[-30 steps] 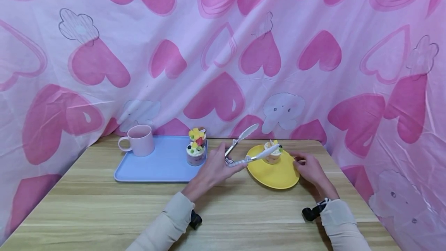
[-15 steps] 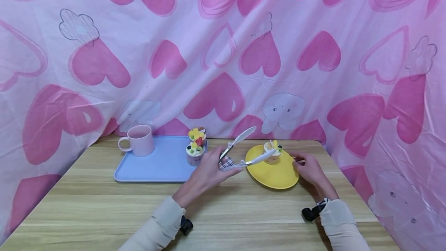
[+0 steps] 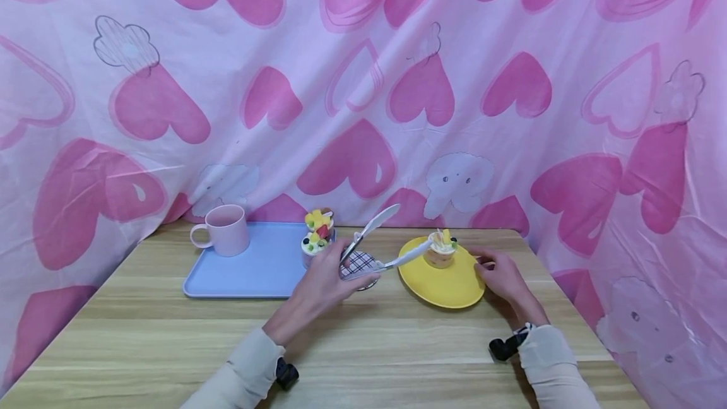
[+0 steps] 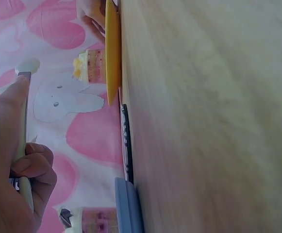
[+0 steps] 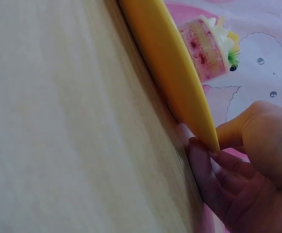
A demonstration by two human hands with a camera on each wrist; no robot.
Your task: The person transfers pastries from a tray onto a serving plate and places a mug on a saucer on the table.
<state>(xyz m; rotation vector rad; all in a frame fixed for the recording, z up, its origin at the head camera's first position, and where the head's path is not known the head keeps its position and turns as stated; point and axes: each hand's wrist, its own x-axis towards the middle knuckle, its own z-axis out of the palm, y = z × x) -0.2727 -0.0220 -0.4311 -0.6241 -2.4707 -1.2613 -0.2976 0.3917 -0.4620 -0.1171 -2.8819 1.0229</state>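
My left hand (image 3: 318, 279) grips a pair of tongs (image 3: 410, 254) with pale tips, their two arms spread apart with nothing between them. The lower tip overlaps the dessert cup (image 3: 439, 256) in the head view; whether it touches I cannot tell. That cup, layered and topped with cream and fruit, stands upright on a yellow plate (image 3: 445, 292). At the plate's right rim my right hand (image 3: 504, 279) pinches the edge, thumb above and fingers below, as the right wrist view shows. A round checked mat (image 3: 358, 262) lies partly hidden behind the tongs and left hand.
On the left a light blue tray (image 3: 244, 279) bears a pink mug (image 3: 228, 232) and two fruit-topped dessert cups (image 3: 315, 242) at its right end. A pink heart-patterned curtain (image 3: 363, 93) hangs behind the wooden table (image 3: 397, 352).
My left hand has drawn leftward with the tongs, away from the plate, and more of the checked mat shows. The right hand keeps its hold on the plate's rim.
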